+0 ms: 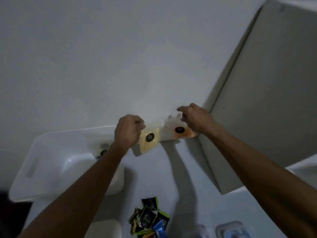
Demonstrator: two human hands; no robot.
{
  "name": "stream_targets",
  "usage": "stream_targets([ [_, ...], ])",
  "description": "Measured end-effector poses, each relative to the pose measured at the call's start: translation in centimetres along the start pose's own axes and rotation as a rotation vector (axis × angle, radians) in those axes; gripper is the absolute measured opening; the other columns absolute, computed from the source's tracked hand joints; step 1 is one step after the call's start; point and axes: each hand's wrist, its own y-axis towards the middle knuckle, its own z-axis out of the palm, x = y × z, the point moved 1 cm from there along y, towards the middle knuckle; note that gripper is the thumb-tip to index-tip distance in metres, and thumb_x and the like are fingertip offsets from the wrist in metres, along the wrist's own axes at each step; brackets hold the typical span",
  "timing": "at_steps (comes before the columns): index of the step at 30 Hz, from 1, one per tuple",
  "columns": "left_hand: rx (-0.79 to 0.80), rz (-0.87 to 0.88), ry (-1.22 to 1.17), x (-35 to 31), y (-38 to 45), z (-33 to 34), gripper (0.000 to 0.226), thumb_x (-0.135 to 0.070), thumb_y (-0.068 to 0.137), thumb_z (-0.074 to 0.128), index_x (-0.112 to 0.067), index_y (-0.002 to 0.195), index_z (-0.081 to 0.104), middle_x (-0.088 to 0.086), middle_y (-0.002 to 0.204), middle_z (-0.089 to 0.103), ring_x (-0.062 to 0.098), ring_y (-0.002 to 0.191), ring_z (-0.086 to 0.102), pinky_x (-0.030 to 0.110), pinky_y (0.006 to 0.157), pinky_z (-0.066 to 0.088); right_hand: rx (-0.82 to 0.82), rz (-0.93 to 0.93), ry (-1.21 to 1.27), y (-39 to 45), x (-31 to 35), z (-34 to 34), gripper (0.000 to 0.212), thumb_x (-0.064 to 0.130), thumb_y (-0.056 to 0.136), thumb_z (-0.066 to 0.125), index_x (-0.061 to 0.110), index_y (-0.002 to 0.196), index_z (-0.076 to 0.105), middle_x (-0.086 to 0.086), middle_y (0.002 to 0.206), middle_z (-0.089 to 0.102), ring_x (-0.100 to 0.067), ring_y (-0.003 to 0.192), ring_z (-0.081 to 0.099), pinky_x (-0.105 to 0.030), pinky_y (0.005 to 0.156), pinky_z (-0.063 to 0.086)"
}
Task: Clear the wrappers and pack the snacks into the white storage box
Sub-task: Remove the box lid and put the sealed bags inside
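My left hand point(127, 131) is closed on the top of a clear bag of yellow snacks point(148, 142) with a dark round sticker, held just above the table's far edge. To its right, my right hand point(195, 118) pinches the top of a second clear bag of orange snacks point(181, 132), which stands against the wall. The white storage box point(51, 162) sits at the left, under my left forearm, and a bag with a dark sticker point(103, 152) shows inside it. A heap of black-and-green snack packets point(149, 217) lies near the front.
A white wall rises right behind the table. A beige panel point(267, 100) stands at the right. A white lid or container point(104, 228) sits at the front edge, with blue wrappers point(158, 228) and clear plastic containers point(231, 230) to its right.
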Motion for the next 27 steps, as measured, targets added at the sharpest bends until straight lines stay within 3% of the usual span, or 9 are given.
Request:
stream_targets([
  [2,-0.015,0.041,0.003,-0.4,-0.4,-3.2,0.015,-0.020,0.089,0.069,-0.010,0.099,0.076,0.004,0.099,0.075,0.009,0.076,0.064,0.026,0.075,0.049,0.004,-0.044,-0.058,-0.5,2.0,-3.3,0.027,0.018,0.097,0.057,0.022,0.123,0.062,-0.005,0.114,0.064,-0.024,0.105,0.057,-0.040,0.070,0.052],
  [6,-0.039,0.062,0.009,0.5,-2.0,-10.3,0.011,-0.021,0.089,0.069,-0.014,0.092,0.076,0.003,0.092,0.075,0.012,0.071,0.065,0.035,0.077,0.056,-0.043,-0.044,-0.101,-2.4,7.4,-8.9,0.013,0.018,0.096,0.058,0.020,0.103,0.069,-0.004,0.105,0.065,-0.016,0.083,0.051,-0.032,0.061,0.041],
  [10,-0.089,0.042,-0.011,3.2,-3.8,-16.3,0.011,-0.021,0.087,0.071,-0.013,0.092,0.077,0.006,0.094,0.075,0.019,0.082,0.067,0.037,0.082,0.056,-0.114,-0.079,-0.067,-3.8,13.9,-12.5,0.016,0.035,0.096,0.059,0.021,0.099,0.066,-0.003,0.104,0.063,-0.020,0.098,0.055,-0.036,0.065,0.044],
  [14,-0.136,-0.007,-0.067,6.6,-5.3,-20.1,0.012,-0.021,0.086,0.073,-0.013,0.092,0.077,0.006,0.096,0.075,0.018,0.085,0.065,0.032,0.082,0.052,-0.168,-0.144,0.024,-5.2,20.8,-14.0,0.017,0.036,0.096,0.059,0.020,0.099,0.065,-0.001,0.105,0.061,-0.020,0.101,0.052,-0.042,0.073,0.051],
  [19,-0.118,-0.053,-0.122,9.7,-5.9,-21.7,0.014,-0.021,0.084,0.075,-0.011,0.092,0.077,0.008,0.097,0.074,0.017,0.089,0.064,0.027,0.081,0.047,-0.198,-0.212,0.084,-6.0,27.3,-10.8,0.012,0.027,0.097,0.058,0.018,0.099,0.065,-0.002,0.105,0.061,-0.020,0.103,0.051,-0.042,0.074,0.052],
  [23,-0.062,-0.106,-0.165,11.7,-5.4,-20.9,0.012,-0.022,0.081,0.078,-0.013,0.088,0.078,0.007,0.091,0.073,0.019,0.088,0.064,0.025,0.076,0.044,-0.223,-0.213,0.045,-5.9,30.1,-5.2,0.013,0.029,0.096,0.058,0.020,0.100,0.067,-0.002,0.103,0.061,-0.022,0.104,0.050,-0.035,0.069,0.039],
  [27,0.000,-0.141,-0.157,13.4,-5.2,-18.4,0.012,-0.024,0.080,0.079,-0.015,0.088,0.078,0.004,0.090,0.069,0.018,0.085,0.062,0.026,0.074,0.044,-0.163,-0.158,0.071,-5.6,31.0,0.0,0.016,0.032,0.094,0.061,0.023,0.103,0.070,-0.001,0.106,0.058,-0.022,0.107,0.046,-0.037,0.080,0.042],
])
